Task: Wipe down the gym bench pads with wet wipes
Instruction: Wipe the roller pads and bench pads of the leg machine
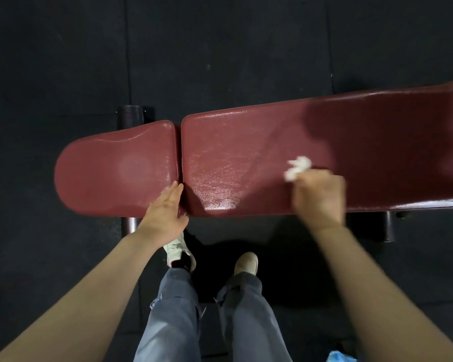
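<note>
A dark red gym bench lies across the view in two parts: a short rounded seat pad (110, 168) on the left and a long back pad (246, 152) on the right. The back pad's left part shines wet. My right hand (319, 197) presses a crumpled white wet wipe (297, 168) on the long pad near its front edge; the hand is blurred. My left hand (165, 210) rests flat, fingers together, on the front edge at the gap between the two pads.
Black rubber floor mats (220, 48) surround the bench. Dark frame legs (387, 226) stick out under the pads. My feet and jeans stand close to the bench front. A blue object (340, 357) shows at the bottom edge.
</note>
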### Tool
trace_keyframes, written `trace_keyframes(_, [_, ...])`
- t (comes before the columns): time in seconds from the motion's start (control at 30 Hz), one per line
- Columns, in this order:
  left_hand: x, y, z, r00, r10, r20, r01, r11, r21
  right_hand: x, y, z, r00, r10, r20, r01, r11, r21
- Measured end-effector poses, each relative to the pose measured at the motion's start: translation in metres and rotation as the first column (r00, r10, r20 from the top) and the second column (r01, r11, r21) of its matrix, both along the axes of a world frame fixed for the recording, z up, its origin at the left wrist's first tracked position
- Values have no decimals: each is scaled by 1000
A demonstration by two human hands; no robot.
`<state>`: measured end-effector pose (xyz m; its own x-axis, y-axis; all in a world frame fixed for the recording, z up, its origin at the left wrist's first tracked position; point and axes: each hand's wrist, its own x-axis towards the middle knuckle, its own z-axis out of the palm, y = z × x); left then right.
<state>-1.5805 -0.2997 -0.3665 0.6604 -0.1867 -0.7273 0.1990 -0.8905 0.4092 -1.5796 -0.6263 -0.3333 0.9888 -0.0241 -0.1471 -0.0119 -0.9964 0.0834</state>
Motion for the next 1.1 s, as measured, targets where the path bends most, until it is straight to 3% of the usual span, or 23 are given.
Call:
trace_keyframes(0.07, [-4, -2, -1, 1000, -6, 13, 6, 1000, -1, -19, -65, 29, 954, -297, 34, 299, 951, -77])
trace_keyframes(0.13, [-6, -2, -1, 999, 16, 33, -16, 1000, -12, -29, -85, 38, 822, -554, 131, 558, 830, 8])
trace_keyframes(0.17, [-7, -2, -1, 999, 25, 44, -24, 1000, -16, -26, -73, 30, 762, -619, 191, 624, 780, 43])
trace_keyframes(0.2, [-7, -1, -2, 998, 27, 57, -26, 1000, -17, -19, -49, 17, 765, -605, 221, 616, 787, 23])
trace_keyframes(0.23, [-9, -1, -3, 997, 21, 68, -20, 1000, -17, -13, -14, 4, 842, -493, 221, 511, 859, -29])
trace_keyframes(0.3, [-11, -1, -4, 997, 12, 82, -11, 1000, -12, -3, 81, -24, 987, -126, 104, 128, 992, -10])
trace_keyframes(0.33, [-11, -1, -4, 996, 26, 84, -25, 1000, -18, -7, 127, -38, 997, 56, -49, -51, 994, 94])
trace_keyframes(0.4, [-13, -2, -3, 994, 70, 86, -67, 997, -36, -18, 193, -53, 893, 368, -260, -276, 903, 329])
trace_keyframes(0.43, [-14, -2, -2, 993, 75, 86, -72, 997, -36, -21, 202, -56, 865, 420, -274, -302, 872, 385])
trace_keyframes(0.5, [-17, 0, 0, 995, 59, 74, -57, 998, -29, -21, 176, -54, 898, 401, -184, -305, 866, 397])
trace_keyframes(0.57, [-24, 1, 1, 997, 56, 52, -54, 998, -31, -18, 119, -29, 943, 304, -139, -258, 926, 276])
trace_keyframes(0.67, [-31, -4, 4, 994, 107, 13, -106, 989, -102, -30, -2, 10, 997, -80, 13, 80, 996, 32])
trace_keyframes(0.73, [-39, -11, 5, 984, 174, -40, -178, 971, -160, -45, -56, 31, 907, -405, 118, 405, 914, 22])
trace_keyframes(0.8, [-44, -15, 9, 961, 263, -89, -276, 942, -193, -45, -50, 22, 791, -576, 206, 576, 815, 65])
trace_keyframes(0.87, [-45, -18, 11, 912, 384, -146, -407, 890, -204, -36, 4, -1, 881, -443, 165, 434, 896, 90])
trace_keyframes(0.93, [-44, -20, 11, 836, 511, -199, -545, 812, -207, -31, 80, -27, 996, -85, -5, 85, 986, 144])
trace_keyframes(0.97, [-44, -20, 10, 804, 554, -217, -593, 777, -211, -33, 118, -36, 993, 62, -101, -41, 979, 201])
trace_keyframes(1.03, [-44, -17, 4, 766, 597, -238, -641, 737, -214, -39, 166, -49, 967, 203, -154, -138, 926, 352])
trace_keyframes(1.1, [-43, -13, 1, 743, 614, -266, -666, 720, -196, -39, 166, -51, 959, 277, -54, -229, 876, 424])
